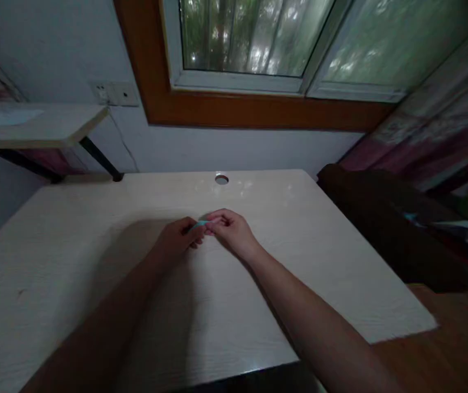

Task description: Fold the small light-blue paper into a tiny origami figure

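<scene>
A small, thin light-blue strip (200,223) spans the gap between my two hands, just above the pale desk. Something pinkish shows at its right end, but the kind of item is too small to make out. My left hand (176,237) is closed, pinching the strip's left end between thumb and fingers. My right hand (234,229) pinches the other end, its fingertips close to those of the left. The fingers cover most of what they hold.
The pale wood-grain desk (319,262) has a round cable hole (221,179) near its back edge. A raised shelf (33,125) on black legs stands at the left. Behind are a wall socket (114,94) and a window (250,38). Dark brown furniture (365,218) stands at the right.
</scene>
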The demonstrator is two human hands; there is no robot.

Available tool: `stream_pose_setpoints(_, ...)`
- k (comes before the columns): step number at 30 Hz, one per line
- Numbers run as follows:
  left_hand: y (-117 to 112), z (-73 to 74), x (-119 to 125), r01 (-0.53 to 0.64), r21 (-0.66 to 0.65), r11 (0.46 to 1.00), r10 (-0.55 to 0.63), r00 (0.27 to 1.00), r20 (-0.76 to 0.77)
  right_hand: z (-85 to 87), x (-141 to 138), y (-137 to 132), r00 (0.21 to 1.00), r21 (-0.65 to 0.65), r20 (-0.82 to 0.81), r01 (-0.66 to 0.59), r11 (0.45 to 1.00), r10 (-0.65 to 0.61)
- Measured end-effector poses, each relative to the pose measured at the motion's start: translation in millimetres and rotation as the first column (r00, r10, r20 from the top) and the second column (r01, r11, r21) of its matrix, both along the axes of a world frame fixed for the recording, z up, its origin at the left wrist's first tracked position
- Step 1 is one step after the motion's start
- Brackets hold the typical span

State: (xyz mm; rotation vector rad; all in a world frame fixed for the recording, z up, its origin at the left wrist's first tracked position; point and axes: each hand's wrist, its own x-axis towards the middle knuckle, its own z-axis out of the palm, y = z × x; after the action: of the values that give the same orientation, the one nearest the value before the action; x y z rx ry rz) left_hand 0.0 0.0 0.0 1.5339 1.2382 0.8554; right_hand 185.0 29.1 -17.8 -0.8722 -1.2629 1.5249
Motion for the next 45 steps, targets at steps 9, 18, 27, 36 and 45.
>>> stream_pose_setpoints(9, -1.7, 2.6, -2.5, 0.047, -0.069, 0.997, -0.044, 0.998, 0.051, 10.2, -1.1, -5.0, 1.000, 0.042, 0.017, -0.015, 0.999, 0.014)
stream_pose_setpoints(18, -1.1, 3.9, -2.3, 0.067, -0.147, 0.987, -0.040, 0.983, 0.179, 7.9, 0.9, -0.4, 1.000, 0.005, -0.029, -0.001, 1.000, 0.001)
stream_pose_setpoints(27, -1.2, -0.3, -3.5, 0.091, -0.119, 0.989, -0.063, 0.973, 0.222, 9.8, 3.3, 0.0, 0.999, -0.004, -0.049, 0.009, 1.000, -0.009)
stream_pose_setpoints(36, 1.0, -1.3, -1.4, 0.040, -0.044, 0.998, -0.029, 0.973, 0.231, 11.8, 6.3, 2.2, 0.992, -0.005, -0.115, 0.050, 0.999, -0.050)
stream_pose_setpoints(45, -0.4, 3.3, -1.9, -0.074, -0.045, 0.996, 0.083, 0.962, 0.259, 15.8, 6.0, -0.1, 0.994, 0.024, -0.084, 0.072, 0.997, -0.070)
